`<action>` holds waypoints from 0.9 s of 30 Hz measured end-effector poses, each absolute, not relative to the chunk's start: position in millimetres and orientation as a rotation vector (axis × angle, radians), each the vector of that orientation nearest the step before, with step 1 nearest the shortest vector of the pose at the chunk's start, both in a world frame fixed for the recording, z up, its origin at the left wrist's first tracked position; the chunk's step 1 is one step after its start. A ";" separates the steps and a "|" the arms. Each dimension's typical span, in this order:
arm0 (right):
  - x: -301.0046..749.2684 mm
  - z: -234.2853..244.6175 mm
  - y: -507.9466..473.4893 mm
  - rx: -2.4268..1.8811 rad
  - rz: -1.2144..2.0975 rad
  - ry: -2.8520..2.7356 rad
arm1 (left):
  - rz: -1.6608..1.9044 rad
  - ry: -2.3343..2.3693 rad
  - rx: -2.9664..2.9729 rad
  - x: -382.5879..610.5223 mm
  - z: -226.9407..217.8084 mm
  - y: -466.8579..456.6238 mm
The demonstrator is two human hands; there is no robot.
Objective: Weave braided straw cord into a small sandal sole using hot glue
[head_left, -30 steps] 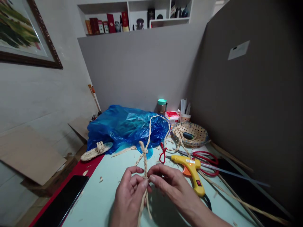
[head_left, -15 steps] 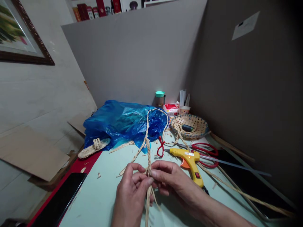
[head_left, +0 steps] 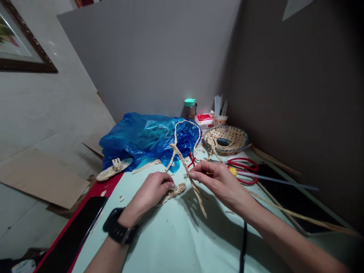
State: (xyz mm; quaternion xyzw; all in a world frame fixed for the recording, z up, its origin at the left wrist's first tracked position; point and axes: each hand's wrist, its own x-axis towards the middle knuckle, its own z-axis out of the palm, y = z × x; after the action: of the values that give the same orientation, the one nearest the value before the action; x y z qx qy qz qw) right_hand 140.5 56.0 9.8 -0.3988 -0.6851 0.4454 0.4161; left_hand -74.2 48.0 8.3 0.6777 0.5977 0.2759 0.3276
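Observation:
My left hand (head_left: 150, 192), with a black watch on the wrist, is closed and presses a small coiled bundle of braided straw (head_left: 174, 191) onto the pale green table (head_left: 176, 242). My right hand (head_left: 218, 182) pinches a braided straw cord (head_left: 187, 167) just above the table. The cord loops back over the blue plastic bag (head_left: 148, 138), and its loose end hangs down below my fingers. The yellow glue gun (head_left: 232, 171) is mostly hidden behind my right hand.
Red-handled scissors (head_left: 245, 167) and a long thin rod lie right of my hands. A woven basket (head_left: 227, 138), a teal-lidded jar (head_left: 189, 109), a red box and a cup stand at the back. A straw piece (head_left: 112, 170) and a black phone (head_left: 76, 235) lie left.
The camera tipped downward. My hands moved forward and apart: the left now holds a coiled bundle down on the table, the right has drawn the cord to the right.

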 end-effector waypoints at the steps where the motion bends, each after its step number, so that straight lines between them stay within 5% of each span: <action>1: 140.9 8.5 56.4 -1.003 1.101 -1.747 | 0.680 1.531 1.780 -71.0 5.0 53.2; 8: 139.0 3.3 54.6 -1.012 0.983 -1.844 | 0.643 1.422 1.592 -65.2 2.3 58.8; 16: 136.4 8.8 31.0 -0.873 0.731 -2.005 | 1.169 1.350 1.112 -87.9 26.8 34.0; 27: 126.8 -10.3 22.5 -0.745 0.061 -2.304 | 1.455 1.245 0.855 -89.0 20.5 5.6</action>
State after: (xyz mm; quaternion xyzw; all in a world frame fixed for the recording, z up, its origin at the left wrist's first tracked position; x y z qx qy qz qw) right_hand 126.8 22.5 -10.3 -0.2880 -0.8903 0.0234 0.3520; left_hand -89.0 5.6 20.5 0.3534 0.5146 0.6013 0.4988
